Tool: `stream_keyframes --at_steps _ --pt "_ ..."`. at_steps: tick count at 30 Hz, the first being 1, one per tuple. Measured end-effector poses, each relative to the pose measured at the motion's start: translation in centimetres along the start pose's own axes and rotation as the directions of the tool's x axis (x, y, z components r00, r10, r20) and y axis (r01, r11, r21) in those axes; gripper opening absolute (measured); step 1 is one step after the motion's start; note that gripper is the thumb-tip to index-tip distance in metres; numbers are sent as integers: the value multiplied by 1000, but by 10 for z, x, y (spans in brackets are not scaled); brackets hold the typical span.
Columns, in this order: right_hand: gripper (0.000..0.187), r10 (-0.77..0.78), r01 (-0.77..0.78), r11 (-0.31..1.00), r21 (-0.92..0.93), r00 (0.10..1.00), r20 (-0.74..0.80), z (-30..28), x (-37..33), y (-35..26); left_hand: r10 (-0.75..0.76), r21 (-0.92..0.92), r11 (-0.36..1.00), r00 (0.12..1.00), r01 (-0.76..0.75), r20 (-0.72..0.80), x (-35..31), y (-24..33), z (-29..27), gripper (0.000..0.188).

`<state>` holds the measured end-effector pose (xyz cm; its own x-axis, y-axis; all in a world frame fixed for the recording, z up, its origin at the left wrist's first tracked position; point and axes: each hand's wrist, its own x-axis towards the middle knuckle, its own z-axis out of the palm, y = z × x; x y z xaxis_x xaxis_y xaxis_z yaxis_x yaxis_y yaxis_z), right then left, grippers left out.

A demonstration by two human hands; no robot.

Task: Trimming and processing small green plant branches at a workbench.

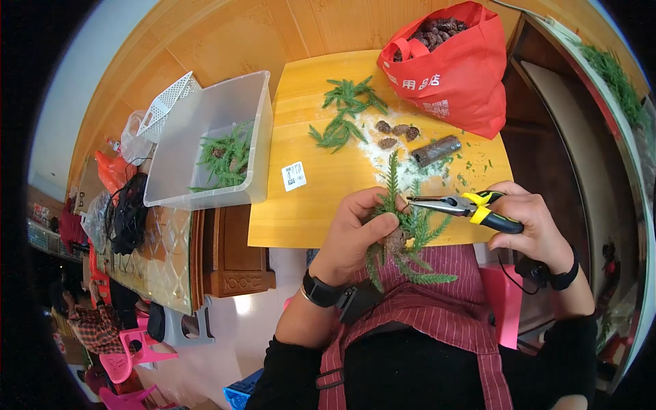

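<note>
My left hand (347,231) is closed around a green artificial-looking pine sprig (427,237), its thumb pressing near the stems. A brown pine cone (394,246) hangs among the sprig's needles just below that thumb. In my right hand (536,222) are long-nose pliers (451,205) with yellow and black handles. The plier tips reach to the sprig beside my left fingertips; whether they grip a stem or wire is too small to tell. Beyond my hands, several small pine cones (388,143) and a dark brown cylinder (436,151) lie on scattered white flakes (383,160).
The yellow table (294,222) holds loose green sprigs (338,130) and a white label (294,176). A red bag (471,89) of pine cones stands at the far right. At left, a clear plastic bin (260,164) contains finished-looking sprigs with cones, beside a white basket (167,102).
</note>
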<state>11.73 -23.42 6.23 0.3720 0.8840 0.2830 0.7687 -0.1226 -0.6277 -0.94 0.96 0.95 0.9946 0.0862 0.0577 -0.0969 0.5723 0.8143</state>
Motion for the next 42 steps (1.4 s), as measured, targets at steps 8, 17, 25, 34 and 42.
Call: stream_keyframes --at_steps 8,17,25,34,42 --pt "45 -22 25 996 88 999 -31 5 0 5 -116 -175 977 993 121 37 -3 -2 1 36" --pt "39 45 -47 998 -46 998 -40 1 -3 -5 395 643 712 918 -282 -35 2 8 15 16" --pt "43 39 -39 999 21 999 -11 8 -3 -9 730 832 140 624 -536 279 7 9 16 19" --pt "49 129 -131 989 64 991 26 7 -6 -7 747 847 125 611 -517 262 7 6 15 23" --pt "45 196 -202 966 163 979 52 6 -5 -11 749 850 31 575 -526 329 7 5 15 23"
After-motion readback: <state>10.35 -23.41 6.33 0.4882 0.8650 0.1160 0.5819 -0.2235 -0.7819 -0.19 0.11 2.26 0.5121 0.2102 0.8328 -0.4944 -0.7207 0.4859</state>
